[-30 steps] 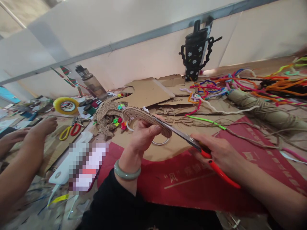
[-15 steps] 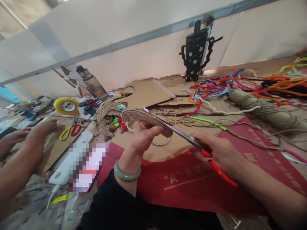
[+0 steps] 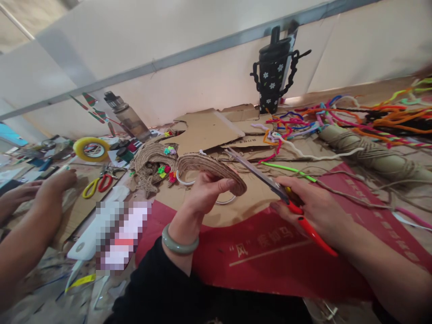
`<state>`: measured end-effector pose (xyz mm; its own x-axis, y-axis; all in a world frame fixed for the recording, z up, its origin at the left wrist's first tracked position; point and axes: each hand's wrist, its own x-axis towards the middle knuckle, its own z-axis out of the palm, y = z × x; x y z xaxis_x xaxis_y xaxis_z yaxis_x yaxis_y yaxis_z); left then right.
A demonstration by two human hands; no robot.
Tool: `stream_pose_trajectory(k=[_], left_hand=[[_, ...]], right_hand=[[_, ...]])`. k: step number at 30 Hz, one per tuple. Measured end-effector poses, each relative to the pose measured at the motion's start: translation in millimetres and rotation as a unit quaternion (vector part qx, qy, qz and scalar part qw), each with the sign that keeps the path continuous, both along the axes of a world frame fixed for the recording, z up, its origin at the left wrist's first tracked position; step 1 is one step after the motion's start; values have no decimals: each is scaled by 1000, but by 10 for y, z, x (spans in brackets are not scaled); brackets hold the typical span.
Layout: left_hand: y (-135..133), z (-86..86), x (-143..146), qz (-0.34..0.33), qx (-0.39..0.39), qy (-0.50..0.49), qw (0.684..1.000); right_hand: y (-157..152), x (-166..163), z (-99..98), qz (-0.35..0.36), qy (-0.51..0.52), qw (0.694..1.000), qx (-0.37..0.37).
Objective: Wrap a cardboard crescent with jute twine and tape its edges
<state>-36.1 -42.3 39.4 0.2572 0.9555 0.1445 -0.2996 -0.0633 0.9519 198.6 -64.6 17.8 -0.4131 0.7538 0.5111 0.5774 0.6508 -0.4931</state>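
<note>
My left hand (image 3: 205, 193), below a pale green bangle (image 3: 180, 243), grips a curved piece wrapped in brown twine (image 3: 214, 168). In my right hand (image 3: 312, 202) is a pair of scissors (image 3: 256, 173) with red handles, its blades pointing up and left. The blade tips are just right of the twine-wrapped piece, apart from it. Behind my left hand a pale ring (image 3: 226, 201) shows in part. Left of the piece lies twine work (image 3: 153, 155) with a star shape and small bright flowers. Red card (image 3: 249, 261) with gold characters lies under both hands.
Cardboard sheets (image 3: 205, 130) lie behind my hands. A twine roll (image 3: 357, 146) and tangled pipe cleaners (image 3: 303, 121) are at right. A black flowered tumbler (image 3: 272, 74) stands by the wall. Yellow tape (image 3: 78, 150), pliers (image 3: 99, 180) and another person's arm (image 3: 43, 216) are at left.
The scissors have come away from the twine-wrapped piece, where their blades lay along its edge. My left hand has tilted the piece slightly, and the view has shifted a little.
</note>
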Motion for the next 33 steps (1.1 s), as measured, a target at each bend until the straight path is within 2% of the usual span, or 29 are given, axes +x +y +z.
stream_pose_trajectory(k=[5, 12, 25, 33], left_hand=[[17, -10, 0, 27, 1, -17, 1000], [9, 12, 1, 20, 8, 12, 1000], [19, 31, -43, -7, 14, 17, 1000], [40, -82, -99, -12, 15, 65, 998]], right_hand=[[1, 21, -31, -3, -50, 999, -4], [3, 8, -46, -1, -58, 998, -16], [8, 25, 23, 90, -15, 989, -115], [9, 28, 31, 55, -26, 995, -73]])
